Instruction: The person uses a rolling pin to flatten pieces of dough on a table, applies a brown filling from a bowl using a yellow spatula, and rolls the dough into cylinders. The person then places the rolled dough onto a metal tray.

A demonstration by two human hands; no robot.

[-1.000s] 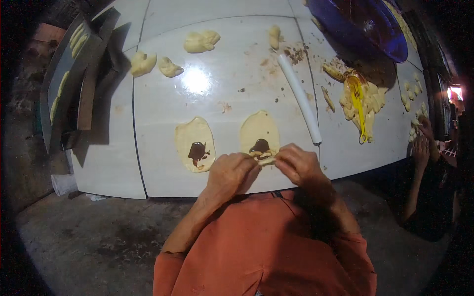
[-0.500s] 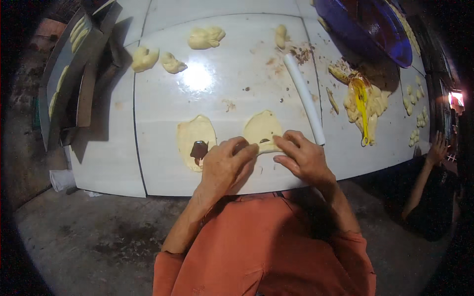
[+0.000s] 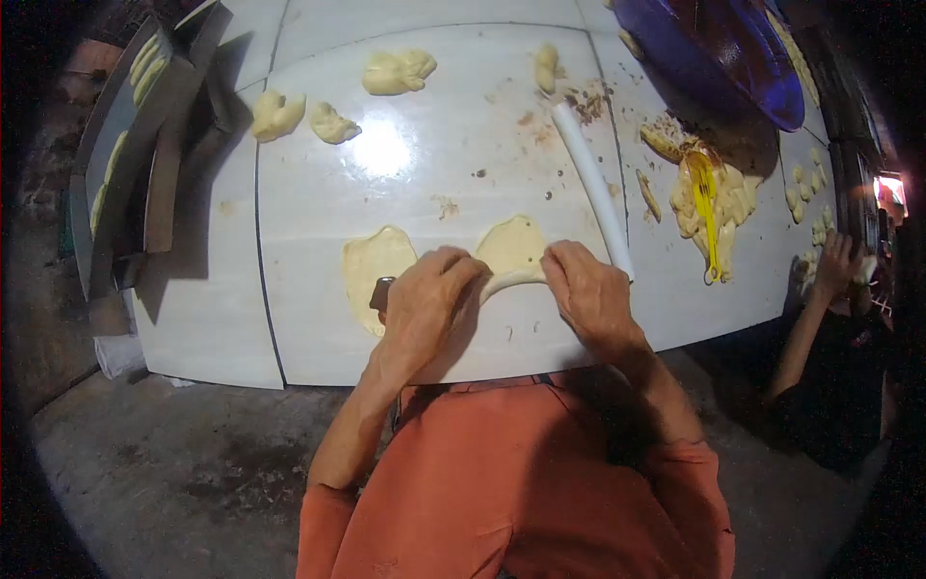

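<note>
A flattened piece of dough (image 3: 511, 247) lies on the table before me, its near edge folded over into a thick roll that covers the filling. My left hand (image 3: 430, 297) is closed with its fingertips on the left end of that roll. At the other end my right hand (image 3: 590, 295) pinches the dough between thumb and fingers. To the left lies a second flat oval of dough (image 3: 374, 255), partly behind my left hand. A dark brown dollop of filling (image 3: 383, 292) shows on it.
A white rolling pin (image 3: 590, 183) lies right of the dough. Beyond it, a yellow utensil (image 3: 712, 217) rests on a dough heap (image 3: 735, 205) near a blue basin (image 3: 786, 101). Dough lumps (image 3: 397, 72) sit farther back; trays (image 3: 135, 159) stand left. A co-worker's hand (image 3: 837, 265) is at right.
The near edge of the dough has been folded over, and the filling on it is now hidden. My hands have moved apart to the ends of the roll. The co-worker's hand has shifted.
</note>
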